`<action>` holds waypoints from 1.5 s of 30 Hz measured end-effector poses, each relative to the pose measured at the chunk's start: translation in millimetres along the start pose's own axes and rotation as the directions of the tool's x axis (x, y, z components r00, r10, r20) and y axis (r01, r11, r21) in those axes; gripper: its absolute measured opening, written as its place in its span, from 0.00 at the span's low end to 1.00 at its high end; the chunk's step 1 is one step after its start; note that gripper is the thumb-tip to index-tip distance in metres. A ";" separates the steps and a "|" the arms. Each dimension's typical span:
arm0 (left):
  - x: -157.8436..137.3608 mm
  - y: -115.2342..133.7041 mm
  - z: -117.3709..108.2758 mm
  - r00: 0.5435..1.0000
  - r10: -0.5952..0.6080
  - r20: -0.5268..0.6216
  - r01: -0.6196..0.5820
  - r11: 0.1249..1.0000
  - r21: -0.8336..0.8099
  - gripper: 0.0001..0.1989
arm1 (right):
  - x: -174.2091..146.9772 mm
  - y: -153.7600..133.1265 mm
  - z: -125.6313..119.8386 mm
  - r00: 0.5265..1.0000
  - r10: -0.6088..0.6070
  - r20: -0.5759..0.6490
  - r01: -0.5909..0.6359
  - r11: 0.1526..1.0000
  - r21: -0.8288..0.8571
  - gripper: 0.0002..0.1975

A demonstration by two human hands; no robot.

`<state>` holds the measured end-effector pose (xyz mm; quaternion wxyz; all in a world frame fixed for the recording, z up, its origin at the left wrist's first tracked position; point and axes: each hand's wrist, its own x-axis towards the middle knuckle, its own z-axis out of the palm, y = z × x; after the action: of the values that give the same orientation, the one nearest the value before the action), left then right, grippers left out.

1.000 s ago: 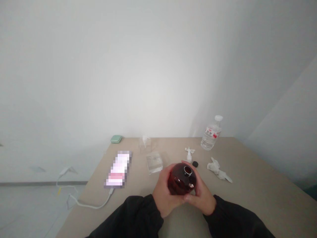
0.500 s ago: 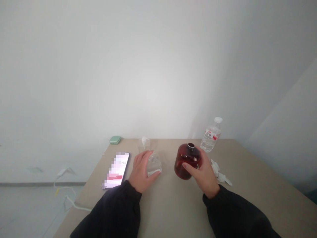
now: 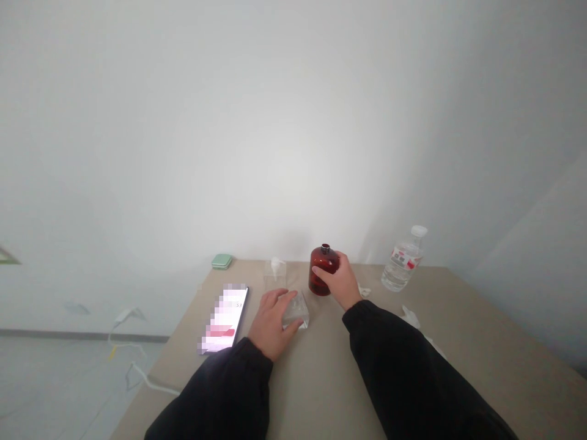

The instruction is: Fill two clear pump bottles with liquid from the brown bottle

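A dark red, see-through bottle [image 3: 319, 276] with a narrow open neck stands upright toward the back of the table. My right hand [image 3: 340, 282] is wrapped round its right side, thumb across the front. Nearer to me, a clear, squarish glass-like object [image 3: 296, 310] rests on the table. Fingers and thumb of my left hand [image 3: 274, 321] curve round this clear piece from the left, hiding part of it. Just behind my left hand stands a clear box [image 3: 275, 276] with white tissue sticking out of its top.
A phone [image 3: 225, 321] with a lit screen lies left of my left hand. A small green case [image 3: 222, 261] sits at the back left corner. On the right stand a water bottle [image 3: 402, 263] and crumpled white tissue [image 3: 411, 316]. A white cable [image 3: 153, 385] hangs past the left edge.
My right hand has moved the red bottle back and to the left, toward the wall. My left hand is slightly lower, and the clear object sits lower with it. The view has shifted a little.
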<state>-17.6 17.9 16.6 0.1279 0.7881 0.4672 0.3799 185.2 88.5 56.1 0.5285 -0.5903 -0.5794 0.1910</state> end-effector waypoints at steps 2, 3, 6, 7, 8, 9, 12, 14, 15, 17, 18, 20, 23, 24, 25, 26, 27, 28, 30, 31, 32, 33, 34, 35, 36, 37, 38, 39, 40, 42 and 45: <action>0.3 0.9 -0.4 1.000 -0.011 0.009 0.011 1.000 -0.008 0.25 | 4.4 4.3 4.6 1.000 0.015 -0.007 -0.015 1.000 -0.013 0.34; 0.4 1.4 -0.6 1.000 -0.015 0.014 0.015 1.000 -0.010 0.25 | 6.1 6.1 6.1 1.000 0.021 -0.012 -0.022 1.000 -0.017 0.34; 0.9 2.8 -0.9 1.000 -0.018 0.021 0.018 1.000 -0.017 0.25 | 9.0 10.5 8.1 0.999 0.041 -0.020 -0.042 0.999 -0.031 0.36; 1.0 3.1 -0.9 1.000 -0.016 0.020 0.016 1.000 -0.019 0.25 | 9.4 11.6 8.2 0.999 0.046 -0.022 -0.047 0.998 -0.035 0.36; 1.1 3.4 -0.8 1.000 -0.014 0.016 0.014 1.000 -0.021 0.25 | 9.7 12.5 8.1 0.998 0.051 -0.023 -0.052 0.998 -0.039 0.36; 1.1 3.5 -0.7 1.000 -0.010 0.010 0.011 1.000 -0.023 0.25 | 9.8 13.3 8.0 0.998 0.056 -0.026 -0.057 0.997 -0.043 0.37; 0.8 3.4 -0.1 1.000 -0.002 0.000 0.002 0.999 -0.037 0.26 | 10.2 15.4 7.2 0.997 0.069 -0.030 -0.070 0.996 -0.056 0.37; 0.7 2.9 0.3 1.000 0.001 -0.002 -0.001 0.999 -0.048 0.26 | 10.9 17.1 6.5 0.997 0.075 -0.030 -0.077 0.995 -0.064 0.37; 0.7 2.5 0.5 1.000 0.001 0.000 -0.001 0.999 -0.052 0.26 | 11.5 18.3 6.2 0.996 0.078 -0.032 -0.080 0.994 -0.069 0.37; 0.7 1.7 1.1 1.000 0.003 0.000 -0.003 0.998 -0.056 0.26 | 13.0 21.2 5.3 0.996 0.085 -0.041 -0.087 0.993 -0.077 0.37; 0.8 1.2 1.6 1.000 0.004 0.001 -0.004 0.998 -0.057 0.26 | 13.9 22.9 4.9 0.995 0.088 -0.046 -0.091 0.993 -0.080 0.37; 0.9 0.2 2.5 1.000 0.007 0.000 -0.007 0.998 -0.061 0.26 | 15.7 26.5 3.8 0.994 0.092 -0.058 -0.097 0.992 -0.086 0.37; 0.9 -0.9 3.6 1.000 -0.001 -0.003 0.001 0.998 -0.068 0.26 | 17.6 31.1 2.4 0.993 0.095 -0.066 -0.101 0.990 -0.096 0.37; 0.8 -1.1 3.8 1.000 -0.006 -0.003 0.006 0.998 -0.070 0.26 | 17.7 32.1 1.9 0.993 0.096 -0.066 -0.102 0.990 -0.099 0.37; 0.8 -1.3 3.9 1.000 -0.010 -0.001 0.010 0.997 -0.072 0.26 | 17.6 32.7 1.5 0.993 0.096 -0.067 -0.103 0.989 -0.102 0.37; 0.7 -1.4 3.9 1.000 -0.012 0.001 0.012 0.997 -0.075 0.26 | 17.3 33.0 1.0 0.993 0.096 -0.068 -0.103 0.989 -0.106 0.37; 0.6 -1.4 3.8 1.000 -0.014 0.003 0.014 0.997 -0.077 0.26 | 16.9 33.0 0.5 0.993 0.097 -0.067 -0.104 0.989 -0.109 0.37; 0.5 -1.3 3.7 1.000 -0.014 0.005 0.014 0.997 -0.080 0.27 | 16.3 33.0 0.1 0.993 0.098 -0.065 -0.105 0.988 -0.112 0.37; 0.4 -1.3 3.4 1.000 -0.011 0.010 0.012 0.996 -0.084 0.27 | 15.3 33.1 -0.6 0.993 0.102 -0.060 -0.109 0.987 -0.119 0.38; 0.4 -1.2 3.3 1.000 -0.011 0.011 0.011 0.996 -0.085 0.27 | 14.9 33.6 -0.8 0.993 0.104 -0.056 -0.110 0.987 -0.121 0.39; 0.5 -1.2 3.3 1.000 -0.011 0.013 0.012 0.996 -0.086 0.27 | 14.7 34.5 -0.8 0.993 0.104 -0.053 -0.110 0.986 -0.123 0.39; 0.6 -1.3 3.4 1.000 -0.012 0.015 0.014 0.996 -0.087 0.27 | 14.6 35.6 -0.8 0.994 0.102 -0.049 -0.107 0.987 -0.123 0.39; 0.7 -1.5 3.5 1.000 -0.016 0.014 0.017 0.996 -0.087 0.27 | 14.5 36.8 -0.8 0.994 0.097 -0.044 -0.102 0.987 -0.121 0.39; 0.9 -1.6 3.7 1.000 -0.020 0.014 0.021 0.996 -0.088 0.27 | 13.9 37.7 -1.0 0.995 0.091 -0.041 -0.096 0.988 -0.118 0.40; 1.1 -1.8 4.0 1.000 -0.023 0.014 0.025 0.996 -0.089 0.27 | 12.7 37.7 -1.6 0.996 0.085 -0.040 -0.089 0.989 -0.115 0.40; 1.2 -2.0 4.2 1.000 -0.027 0.016 0.028 0.995 -0.092 0.27 | 10.5 36.5 -2.7 0.996 0.069 -0.052 -0.075 0.991 -0.113 0.41; 1.4 -2.1 4.4 0.999 -0.031 0.018 0.032 0.995 -0.095 0.27 | 6.8 33.6 -4.4 0.996 0.037 -0.079 -0.046 0.993 -0.112 0.41; 1.5 -2.2 4.6 0.999 -0.034 0.022 0.037 0.994 -0.100 0.27 | 1.6 28.7 -6.7 0.994 -0.005 -0.110 -0.007 0.993 -0.114 0.40; 1.6 -2.2 4.9 0.999 -0.038 0.026 0.041 0.993 -0.107 0.27 | -5.2 21.7 -9.3 0.985 -0.074 -0.154 0.056 0.991 -0.122 0.38; 1.6 -2.5 6.2 0.999 -0.041 0.025 0.044 0.991 -0.130 0.28 | -22.5 2.4 -14.8 0.969 -0.200 -0.142 0.181 0.974 -0.135 0.31; 0.3 -5.6 11.8 0.999 -0.052 -0.011 0.048 0.978 -0.203 0.32 | -49.2 -31.6 -19.6 0.937 -0.256 0.237 0.292 0.947 -0.135 0.16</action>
<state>-12.6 22.9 5.6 0.2130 0.7558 0.4468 0.4287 173.8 29.7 71.0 0.4323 -0.5216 -0.7242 0.1289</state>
